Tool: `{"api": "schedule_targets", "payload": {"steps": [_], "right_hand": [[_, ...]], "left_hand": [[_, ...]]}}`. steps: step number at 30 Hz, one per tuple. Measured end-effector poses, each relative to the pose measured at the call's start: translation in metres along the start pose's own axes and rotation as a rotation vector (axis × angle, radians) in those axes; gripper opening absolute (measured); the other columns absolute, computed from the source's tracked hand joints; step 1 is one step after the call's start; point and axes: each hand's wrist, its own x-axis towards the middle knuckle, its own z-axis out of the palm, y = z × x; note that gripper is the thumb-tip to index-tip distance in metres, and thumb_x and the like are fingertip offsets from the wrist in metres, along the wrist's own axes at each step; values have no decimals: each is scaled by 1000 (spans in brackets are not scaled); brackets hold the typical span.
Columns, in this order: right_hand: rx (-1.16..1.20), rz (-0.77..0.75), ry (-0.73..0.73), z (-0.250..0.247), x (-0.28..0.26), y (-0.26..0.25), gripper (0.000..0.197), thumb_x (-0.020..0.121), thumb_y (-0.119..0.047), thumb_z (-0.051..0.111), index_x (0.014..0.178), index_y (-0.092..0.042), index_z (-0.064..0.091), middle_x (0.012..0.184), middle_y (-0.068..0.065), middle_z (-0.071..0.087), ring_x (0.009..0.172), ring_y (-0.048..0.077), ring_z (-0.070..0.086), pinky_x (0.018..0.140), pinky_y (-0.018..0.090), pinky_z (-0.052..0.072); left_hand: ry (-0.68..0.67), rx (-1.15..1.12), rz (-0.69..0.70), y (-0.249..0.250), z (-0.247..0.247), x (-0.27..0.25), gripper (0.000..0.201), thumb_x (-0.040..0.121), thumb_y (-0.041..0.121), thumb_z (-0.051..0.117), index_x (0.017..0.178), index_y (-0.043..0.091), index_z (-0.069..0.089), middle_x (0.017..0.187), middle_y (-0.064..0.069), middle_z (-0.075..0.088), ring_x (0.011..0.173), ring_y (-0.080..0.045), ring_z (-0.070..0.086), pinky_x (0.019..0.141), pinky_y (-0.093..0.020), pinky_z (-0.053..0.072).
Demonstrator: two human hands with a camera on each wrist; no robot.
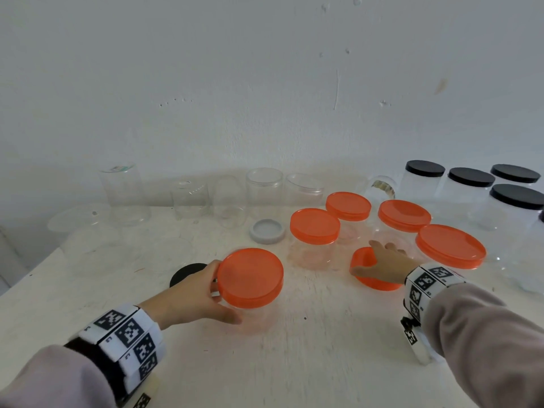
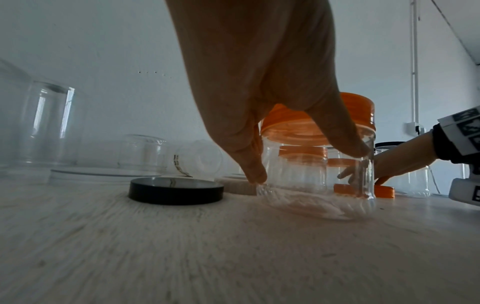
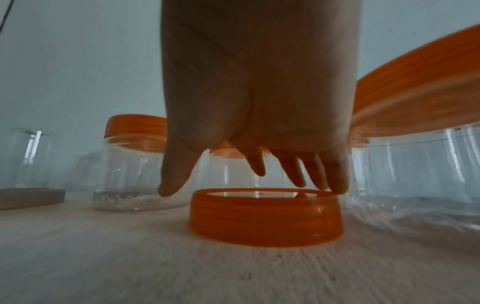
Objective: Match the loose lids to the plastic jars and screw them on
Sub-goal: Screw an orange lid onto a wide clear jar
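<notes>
Lower centre of the head view: left hand (image 1: 188,293) curled around capped jar (image 1: 250,290), likely steadying it. Lower right: right hand (image 1: 382,265), fingers spread, over upturned loose orange lid (image 3: 265,216), fingertips (image 3: 337,185) touching its rim, seemingly reaching to pick it up.

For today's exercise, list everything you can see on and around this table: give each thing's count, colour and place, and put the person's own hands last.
Clear plastic jars with orange screw lids: five, one held at front centre, four at centre right.
Loose orange plastic lid: one, open side up, under the right hand.
Clear plastic jars with black lids: at least four, far right.
Clear uncapped jars: several, along the wall; exact count unclear.
Loose black round lid: one, left of the held jar.
Grey round lid: one, centre.
White table: one.
Left hand: grips the front jar.
Right hand: fingers spread over the loose lid.
</notes>
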Motion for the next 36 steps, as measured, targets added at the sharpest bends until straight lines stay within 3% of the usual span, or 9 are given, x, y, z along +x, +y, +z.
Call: {"api": "schedule_targets", "payload": {"steps": [4,7,11,14,22,28,32,36], "right_hand": [[-28,13,-38,-2,3,-1,100,80,-65,62,152,-21,8,153,16,23,138,40,28,107,50,31],[-40,2,-52,-5,3,0,101,78,-62,66,152,-22,9,151,16,26,137,40,29,106,50,32],[-56,-38,-76,-7,0,2,106,75,-63,68,152,-23,9,151,14,25,137,39,28,106,52,32],[-76,-84,-97,-11,-3,5,111,71,-65,70,153,-26,7,153,12,23,139,37,26,106,54,32],[-78,-188,-130,-19,-26,22,115,65,-63,74,153,-32,5,152,8,21,140,33,22,107,53,34],[-84,-250,-154,-24,-47,42,116,66,-63,73,152,-35,0,152,3,20,143,32,15,109,51,33],[-87,-289,-157,-25,-57,48,119,65,-65,73,152,-35,-3,150,0,20,143,28,14,108,48,31],[-80,-313,-174,-28,-68,47,122,62,-70,71,153,-33,-2,145,-4,22,140,25,20,108,44,36]], "left_hand": [[5,1,-13,3,4,-2,95,45,38,93,123,37,40,119,17,57,111,1,56,82,-10,47],[12,7,-13,8,10,-1,99,43,41,92,126,37,38,121,17,56,113,0,55,86,-14,48],[3,23,25,20,24,3,101,49,38,93,130,45,33,122,18,55,112,1,55,90,-18,49],[-27,65,34,33,39,12,105,50,43,92,136,38,32,126,19,53,117,-2,52,101,-29,47],[-62,145,57,72,82,45,99,58,42,90,136,28,31,126,16,50,117,-8,49,103,-35,44],[-78,153,88,94,102,61,102,67,38,86,145,24,22,134,13,45,115,-5,43,92,-21,37],[-61,133,97,102,107,64,103,70,34,85,148,22,20,144,8,41,119,-7,41,102,-24,36],[-11,189,119,103,107,64,96,73,38,82,147,22,23,142,6,43,117,-8,43,94,-23,36]]}}
